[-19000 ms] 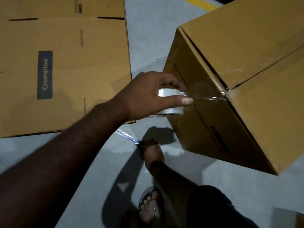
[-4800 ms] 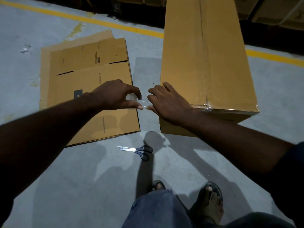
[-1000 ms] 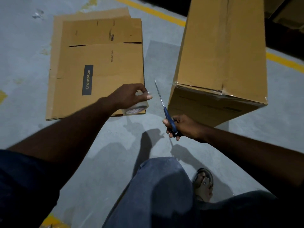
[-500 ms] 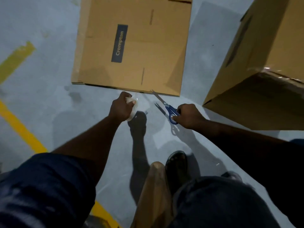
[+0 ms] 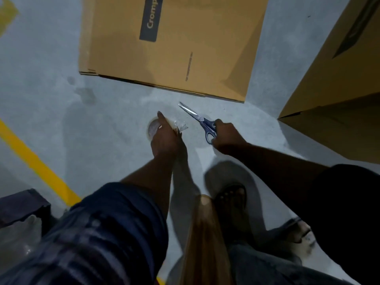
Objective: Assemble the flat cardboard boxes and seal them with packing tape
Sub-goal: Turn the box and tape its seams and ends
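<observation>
Nearby, flat tan box (image 5: 205, 48); left hand (image 5: 164, 138) holds clear tape (image 5: 151, 128), right hand (image 5: 226, 136) scissors (image 5: 197, 117).

left grip (image 5: 164, 138): fingers curled, holding, arm stretched down-forward | right grip (image 5: 226, 137): closed fist, holding, forearm angled inward

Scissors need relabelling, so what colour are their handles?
Blue handles on the scissors, clearest in the head view.

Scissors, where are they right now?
In the head view, the scissors are in the right hand, blades toward the flat cardboard, right of the tape roll.
</observation>
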The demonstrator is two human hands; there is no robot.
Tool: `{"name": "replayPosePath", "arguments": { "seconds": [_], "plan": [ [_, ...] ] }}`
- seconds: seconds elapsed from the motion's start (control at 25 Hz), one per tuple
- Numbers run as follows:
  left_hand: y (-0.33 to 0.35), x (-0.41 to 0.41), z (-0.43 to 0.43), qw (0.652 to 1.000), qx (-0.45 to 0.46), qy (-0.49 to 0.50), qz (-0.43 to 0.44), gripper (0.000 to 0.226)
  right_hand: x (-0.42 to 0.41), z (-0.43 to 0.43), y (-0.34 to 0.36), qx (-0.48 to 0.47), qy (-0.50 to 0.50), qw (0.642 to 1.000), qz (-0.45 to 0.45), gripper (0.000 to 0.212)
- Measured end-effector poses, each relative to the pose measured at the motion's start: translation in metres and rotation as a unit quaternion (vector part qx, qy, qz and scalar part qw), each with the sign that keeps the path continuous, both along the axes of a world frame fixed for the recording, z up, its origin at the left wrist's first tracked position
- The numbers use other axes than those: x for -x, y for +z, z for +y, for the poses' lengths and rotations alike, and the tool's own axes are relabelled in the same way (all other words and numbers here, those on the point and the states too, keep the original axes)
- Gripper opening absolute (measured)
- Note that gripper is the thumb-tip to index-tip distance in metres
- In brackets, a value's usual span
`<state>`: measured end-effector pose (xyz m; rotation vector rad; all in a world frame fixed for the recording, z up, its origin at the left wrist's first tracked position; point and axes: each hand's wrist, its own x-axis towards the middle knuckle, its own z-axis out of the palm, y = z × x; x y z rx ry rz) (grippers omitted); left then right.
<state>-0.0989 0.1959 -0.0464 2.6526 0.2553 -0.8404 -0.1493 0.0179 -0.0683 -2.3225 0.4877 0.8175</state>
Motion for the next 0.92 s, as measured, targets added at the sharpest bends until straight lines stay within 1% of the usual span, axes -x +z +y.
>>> {"name": "replayPosePath", "arguments": {
  "seconds": [0.08,0.12,0.2,0.28,0.36,0.4,0.48,0.56,0.64,0.68,0.76,0.8,0.84,0.88,0.92],
  "plan": [
    [-0.010,0.005,-0.006,0.999,-0.002,-0.003,0.041,0.093,0.006,0.003,-0.012,-0.046,0.036,0.996,0.065,0.060],
    [-0.014,0.007,-0.009,0.998,0.008,0.022,0.056,0.089,0.008,0.003,-0.014,-0.060,0.049,0.994,0.079,0.065],
    [-0.017,0.007,-0.014,0.995,0.029,0.070,0.065,0.081,0.009,-0.002,-0.014,-0.070,0.056,0.993,0.079,0.067],
    [-0.014,0.006,-0.017,0.995,0.035,0.068,0.064,0.091,0.006,-0.011,-0.007,-0.077,0.049,0.994,0.052,0.060],
    [-0.005,0.003,-0.016,0.997,0.022,0.054,0.042,0.098,0.004,-0.021,0.010,-0.077,0.030,0.996,0.015,0.057],
    [0.004,0.001,-0.019,0.998,0.026,0.059,0.023,0.096,0.003,-0.027,0.023,-0.077,0.024,0.997,-0.004,0.055],
    [0.021,-0.002,-0.029,0.994,0.061,0.084,-0.035,0.082,0.005,-0.043,0.055,-0.076,0.027,0.996,-0.049,0.054],
    [0.052,-0.002,-0.052,0.984,0.124,0.082,-0.101,0.067,0.014,-0.063,0.099,-0.067,0.038,0.992,-0.102,0.055],
    [0.099,0.009,-0.091,0.959,0.221,0.026,-0.175,0.052,0.034,-0.091,0.150,-0.029,0.056,0.981,-0.184,0.052],
    [0.127,0.018,-0.112,0.934,0.285,-0.012,-0.214,0.042,0.046,-0.105,0.177,-0.005,0.060,0.971,-0.232,0.049],
    [0.185,0.044,-0.150,0.860,0.416,-0.087,-0.283,0.026,0.072,-0.132,0.233,0.037,0.043,0.949,-0.311,0.042],
    [0.213,0.060,-0.167,0.824,0.466,-0.117,-0.300,0.022,0.088,-0.147,0.259,0.056,0.021,0.937,-0.344,0.038],
    [0.235,0.074,-0.182,0.801,0.497,-0.140,-0.302,0.021,0.104,-0.160,0.281,0.073,-0.008,0.925,-0.373,0.034],
    [0.252,0.084,-0.195,0.792,0.511,-0.159,-0.296,0.021,0.120,-0.173,0.298,0.084,-0.047,0.912,-0.399,0.029],
    [0.264,0.092,-0.206,0.792,0.511,-0.175,-0.286,0.023,0.137,-0.185,0.312,0.093,-0.089,0.898,-0.420,0.024]
  ]
}}
